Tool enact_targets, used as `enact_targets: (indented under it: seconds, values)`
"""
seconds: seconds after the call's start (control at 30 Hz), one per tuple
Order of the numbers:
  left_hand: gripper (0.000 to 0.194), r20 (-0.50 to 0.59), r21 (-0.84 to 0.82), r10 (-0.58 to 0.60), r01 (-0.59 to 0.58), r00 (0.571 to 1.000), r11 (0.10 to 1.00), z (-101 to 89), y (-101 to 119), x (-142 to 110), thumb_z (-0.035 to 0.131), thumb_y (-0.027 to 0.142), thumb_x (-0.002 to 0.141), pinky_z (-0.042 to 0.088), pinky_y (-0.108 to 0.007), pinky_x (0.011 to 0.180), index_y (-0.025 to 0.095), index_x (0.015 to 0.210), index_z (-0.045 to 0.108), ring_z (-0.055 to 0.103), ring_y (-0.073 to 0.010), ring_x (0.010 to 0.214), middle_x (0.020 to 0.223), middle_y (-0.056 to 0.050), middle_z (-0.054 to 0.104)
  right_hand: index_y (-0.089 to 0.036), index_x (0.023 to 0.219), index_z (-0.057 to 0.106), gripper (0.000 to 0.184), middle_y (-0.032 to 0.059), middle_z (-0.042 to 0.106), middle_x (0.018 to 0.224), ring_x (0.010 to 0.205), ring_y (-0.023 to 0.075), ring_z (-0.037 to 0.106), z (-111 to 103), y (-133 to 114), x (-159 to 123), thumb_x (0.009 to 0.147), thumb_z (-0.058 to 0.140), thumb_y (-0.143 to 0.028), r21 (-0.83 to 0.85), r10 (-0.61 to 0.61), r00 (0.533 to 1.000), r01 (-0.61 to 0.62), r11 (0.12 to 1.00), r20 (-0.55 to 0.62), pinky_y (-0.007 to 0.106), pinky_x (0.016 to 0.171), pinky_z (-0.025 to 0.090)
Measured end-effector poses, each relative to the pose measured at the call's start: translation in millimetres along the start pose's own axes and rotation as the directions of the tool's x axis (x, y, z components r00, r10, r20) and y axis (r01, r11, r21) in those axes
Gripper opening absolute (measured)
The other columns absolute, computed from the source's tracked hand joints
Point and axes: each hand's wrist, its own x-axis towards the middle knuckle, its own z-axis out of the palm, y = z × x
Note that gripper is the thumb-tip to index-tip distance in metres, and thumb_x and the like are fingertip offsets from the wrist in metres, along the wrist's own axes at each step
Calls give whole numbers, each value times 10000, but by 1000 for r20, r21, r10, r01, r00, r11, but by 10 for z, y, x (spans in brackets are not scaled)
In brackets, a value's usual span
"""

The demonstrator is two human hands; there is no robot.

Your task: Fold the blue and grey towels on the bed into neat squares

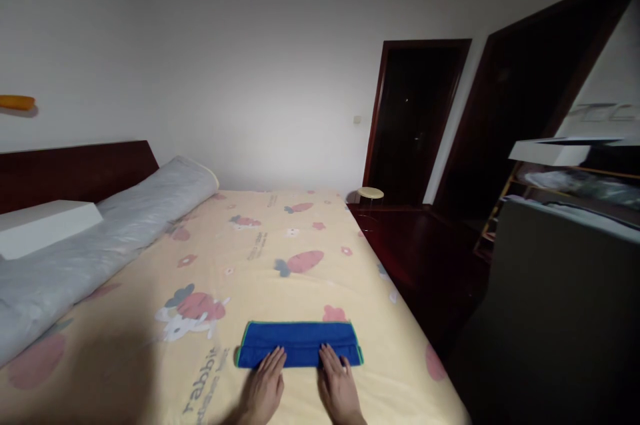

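Note:
A blue cloth (pixel 300 335) with green edging lies on the bed, its near part folded over in a strip along the side closest to me. My left hand (pixel 267 381) rests with its fingertips on the left part of that fold. On the right part of the fold lie the fingers of my right hand (pixel 339 381). Both hands are palm down with the fingers stretched out flat, and neither grasps the cloth. Under the cloth spreads a yellow bed sheet (pixel 260 298) printed with carrots, rabbits and flowers.
A grey rolled mat (pixel 130 218) lies along the bed's left side, with a white box (pixel 50 228) beside it against the dark headboard (pixel 75 168). A round stool (pixel 371 193) stands beyond the bed's far right corner. At right are a dark cabinet (pixel 560 298) and a shelf rack (pixel 575 178).

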Motion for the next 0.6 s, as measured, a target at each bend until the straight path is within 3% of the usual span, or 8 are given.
enact_targets:
  seconds: [0.17, 0.27, 0.4, 0.5, 0.6]
  values:
    - [478, -26, 60, -102, 103, 994, 993, -29, -455, -139, 439, 240, 877, 498, -380, 1045, 275, 1340, 555, 587, -196, 1220, 1351, -19, 612, -245, 1344, 566, 444, 69, 549, 1402, 1323, 280, 476, -152, 327, 29, 962, 386, -379, -31, 119, 993, -120, 992, -15, 480, 1083, 371]
    - [444, -43, 72, -145, 148, 988, 986, -6, -503, -104, 454, 262, 867, 483, -442, 1056, 281, 1284, 607, 618, -219, 1179, 1292, -26, 656, -230, 1298, 609, 442, 86, 576, 1373, 1321, 289, 477, -203, 355, 83, 962, 385, -411, -29, 177, 984, -177, 984, -9, 491, 1089, 363]
    - [440, -81, 43, -91, 95, 993, 995, 61, -211, 55, 447, 290, 901, 475, -404, 1068, 268, 1322, 571, 578, -211, 1231, 1339, -29, 624, -228, 1260, 631, 415, 97, 561, 1391, 1332, 282, 463, -162, 91, 162, 967, 367, -358, 24, 137, 991, -137, 990, 10, 495, 1100, 335]
    - [459, 4, -28, -25, 25, 1000, 999, 106, 137, 202, 446, 268, 901, 478, -341, 1060, 252, 1351, 539, 557, -193, 1253, 1378, -31, 594, -247, 1248, 629, 389, 89, 591, 1360, 1295, 254, 503, -91, -202, 234, 971, 377, -354, 113, 38, 996, -47, 992, 81, 453, 1089, 342]
    - [450, 142, -67, -108, 118, 984, 991, 79, 370, 364, 455, 267, 895, 465, -354, 1068, 257, 1333, 555, 560, -203, 1245, 1366, -45, 605, -259, 1219, 637, 366, 75, 652, 1279, 1222, 247, 566, -61, -354, 331, 971, 384, -347, 139, 41, 995, -53, 989, 92, 452, 1059, 365]
